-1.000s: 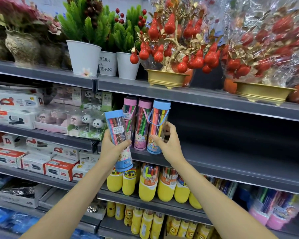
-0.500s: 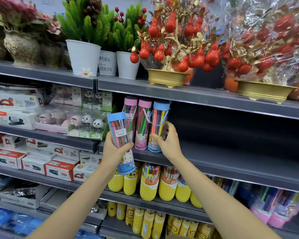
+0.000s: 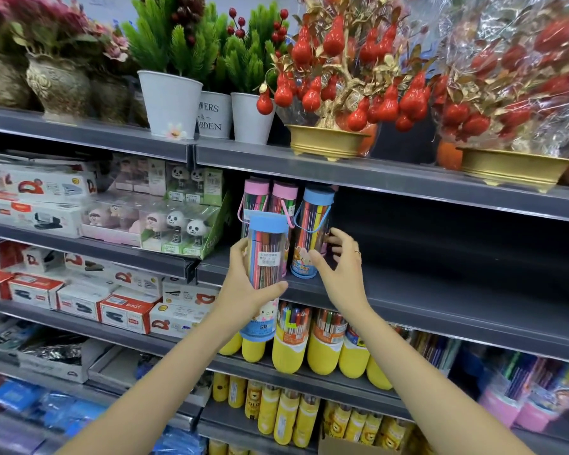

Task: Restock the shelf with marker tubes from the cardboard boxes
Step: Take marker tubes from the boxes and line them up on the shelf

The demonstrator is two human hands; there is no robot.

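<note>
My left hand grips a clear marker tube with a blue cap, held upright in front of the shelf edge. On the dark grey shelf stand two pink-capped tubes and, to their right, a blue-capped tube. My right hand hovers at that standing tube's right side with fingers spread; the thumb lies close to its lower part. The held tube partly hides the pink-capped ones.
The shelf stretches bare to the right of the tubes. Yellow marker tubes fill the shelf below. Stapler boxes and panda figures sit to the left. Potted plants and gold bowls stand above.
My right hand has loosened its grip on the standing blue-capped tube and spread its fingers. My left hand has carried its tube right and up, in front of the pink-capped tubes.
</note>
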